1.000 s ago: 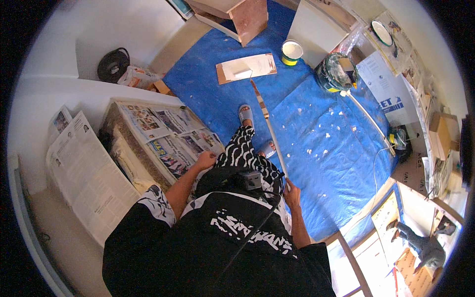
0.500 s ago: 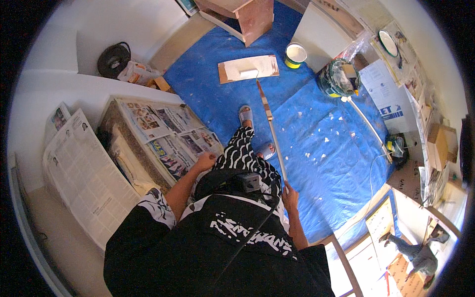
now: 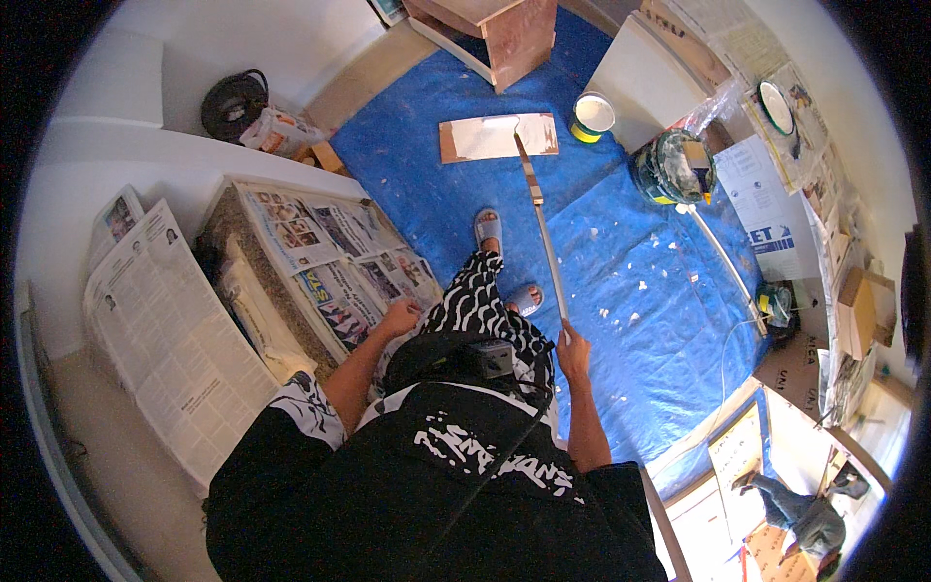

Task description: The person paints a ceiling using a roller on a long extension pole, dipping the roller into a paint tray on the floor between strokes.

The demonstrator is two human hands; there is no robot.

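Note:
My right hand [image 3: 573, 351] is wrapped round the near end of a long paint roller pole [image 3: 549, 242]. The pole reaches forward over the floor, its far section brown and white. At its end a white paint roller [image 3: 501, 124] rests on a flat board [image 3: 451, 144], hard to tell from the wet-looking white paint there. Brown surface shows at the board's ends. My left hand [image 3: 401, 316] hangs at my left side with curled fingers and nothing visible in them, close to a newspaper-covered box [image 3: 339, 238].
Blue sheeting [image 3: 621, 252] spotted with white flecks covers the floor. Beyond the board stand a wooden cabinet [image 3: 519, 48] and a paint bucket [image 3: 593, 116]. To the right are a dark bucket [image 3: 664, 170] with a brush on it, a white pole [image 3: 722, 257] and a cardboard box [image 3: 863, 310].
The roller has slid away from me across the board, toward its far edge. My right hand has moved forward with the pole. My left hand has hardly moved.

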